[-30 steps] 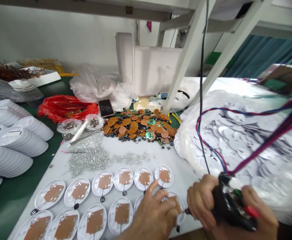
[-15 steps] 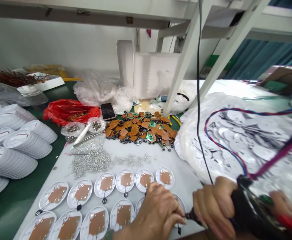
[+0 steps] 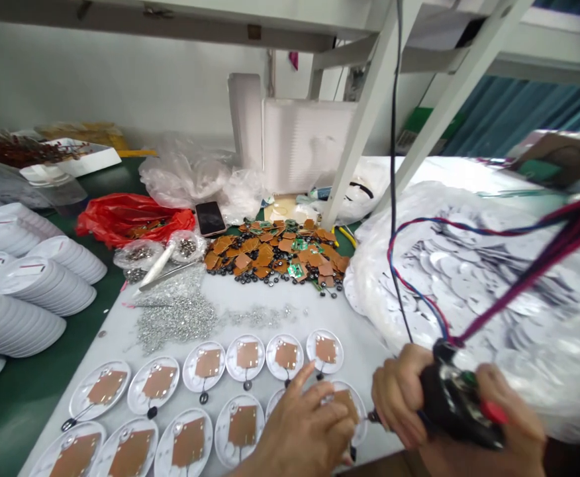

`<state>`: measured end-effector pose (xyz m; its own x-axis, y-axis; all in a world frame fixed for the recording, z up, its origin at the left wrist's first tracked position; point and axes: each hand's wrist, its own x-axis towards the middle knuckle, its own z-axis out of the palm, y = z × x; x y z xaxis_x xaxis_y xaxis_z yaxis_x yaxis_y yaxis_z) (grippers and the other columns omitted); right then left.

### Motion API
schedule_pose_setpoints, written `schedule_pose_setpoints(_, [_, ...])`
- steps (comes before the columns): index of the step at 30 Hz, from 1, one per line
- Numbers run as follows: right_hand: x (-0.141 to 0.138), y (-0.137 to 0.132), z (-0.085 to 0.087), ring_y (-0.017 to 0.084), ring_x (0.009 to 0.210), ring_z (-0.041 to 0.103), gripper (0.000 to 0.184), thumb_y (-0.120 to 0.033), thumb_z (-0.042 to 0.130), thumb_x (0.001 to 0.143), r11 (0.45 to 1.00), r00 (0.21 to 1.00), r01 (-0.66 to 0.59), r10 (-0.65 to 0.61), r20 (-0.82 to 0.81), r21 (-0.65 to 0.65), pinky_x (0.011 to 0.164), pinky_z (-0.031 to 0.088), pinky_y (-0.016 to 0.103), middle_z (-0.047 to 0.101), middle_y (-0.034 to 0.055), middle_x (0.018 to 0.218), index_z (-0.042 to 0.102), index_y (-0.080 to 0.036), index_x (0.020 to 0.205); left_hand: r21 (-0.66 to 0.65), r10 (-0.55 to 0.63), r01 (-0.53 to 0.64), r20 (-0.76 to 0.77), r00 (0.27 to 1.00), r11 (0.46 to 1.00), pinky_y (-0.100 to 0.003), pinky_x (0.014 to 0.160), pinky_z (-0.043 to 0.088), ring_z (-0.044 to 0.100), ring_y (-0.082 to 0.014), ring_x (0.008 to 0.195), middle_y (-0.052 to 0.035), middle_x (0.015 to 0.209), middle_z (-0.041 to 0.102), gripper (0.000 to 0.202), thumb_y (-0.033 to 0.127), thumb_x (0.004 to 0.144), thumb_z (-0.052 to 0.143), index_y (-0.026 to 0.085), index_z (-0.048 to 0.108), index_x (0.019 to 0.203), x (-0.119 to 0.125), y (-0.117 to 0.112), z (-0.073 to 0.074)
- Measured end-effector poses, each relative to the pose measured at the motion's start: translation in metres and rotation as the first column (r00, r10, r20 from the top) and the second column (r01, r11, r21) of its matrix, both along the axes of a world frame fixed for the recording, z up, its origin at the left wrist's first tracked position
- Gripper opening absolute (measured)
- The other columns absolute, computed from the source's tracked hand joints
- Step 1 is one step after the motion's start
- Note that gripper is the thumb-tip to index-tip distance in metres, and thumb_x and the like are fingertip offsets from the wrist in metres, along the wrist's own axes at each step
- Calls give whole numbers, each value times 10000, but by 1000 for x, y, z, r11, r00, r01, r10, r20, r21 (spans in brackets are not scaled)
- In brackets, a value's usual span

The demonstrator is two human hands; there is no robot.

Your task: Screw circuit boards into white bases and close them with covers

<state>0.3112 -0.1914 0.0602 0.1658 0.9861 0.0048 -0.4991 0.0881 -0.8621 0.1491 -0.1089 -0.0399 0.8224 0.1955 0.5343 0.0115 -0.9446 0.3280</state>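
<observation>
My left hand (image 3: 304,421) is over a white round dish (image 3: 358,405) that holds a square brown circuit board (image 3: 345,399). Its index finger stretches forward and the other fingers are loosely bent, with nothing seen between them. At the right, my right hand (image 3: 400,394) is wrapped round a black electric screwdriver (image 3: 456,397) with a red button and twisted red and blue wires. The tool lies tilted, its dark tip (image 3: 373,416) pointing left at the dish's edge. Similar dishes with boards, such as one dish (image 3: 193,466), stand in two rows; my left hand partly hides one.
Small silvery screws (image 3: 175,321) lie loose behind the dishes. Farther back are a heap of brown boards (image 3: 263,255), a phone (image 3: 210,218) and a red bag (image 3: 131,222). Stacked white dishes (image 3: 42,291) stand left. A plastic bag of white discs (image 3: 449,265) and a hanging black cable (image 3: 394,199) are right.
My left hand's fingers have lifted and spread, where they were bunched near the screwdriver tip. The screwdriver and my right hand have shifted left in view, showing more of the board.
</observation>
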Motion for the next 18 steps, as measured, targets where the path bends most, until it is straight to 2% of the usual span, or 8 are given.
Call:
schedule_pose_setpoints(3, [-4,5,-5,167,524,450,603,-737,397,906,999,1000,30,-30,3,-32,557,387,325,523,25,547,664,-219,751,147,48,-64,114,992,987,-437,1199,279,669,-206,1079,50,958,775,88,221,987,633,197,682,919,-2,-5,-9])
schedule_pose_setpoints(6, [-6,7,-13,161,511,436,591,-729,403,910,997,998,54,-53,14,-50,536,381,313,507,15,538,648,-219,738,186,78,-99,117,990,977,-474,1217,262,665,-205,1090,52,953,764,131,192,993,629,200,688,877,-2,-8,-12])
schedule_pose_setpoints(15, [-10,7,-25,160,497,454,572,-691,414,928,996,994,86,-84,72,-26,522,390,309,518,16,553,646,-203,738,171,79,-99,122,989,980,-492,1197,319,666,-202,1088,52,931,768,171,182,1000,614,215,715,866,0,-8,-12])
schedule_pose_setpoints(18, [-12,8,-27,157,497,448,559,-670,416,935,996,994,87,-85,71,-32,521,384,307,514,15,554,643,-201,734,155,76,-96,131,989,983,-494,1211,289,673,-203,1074,59,926,765,158,174,994,619,214,718,877,0,-9,-12])
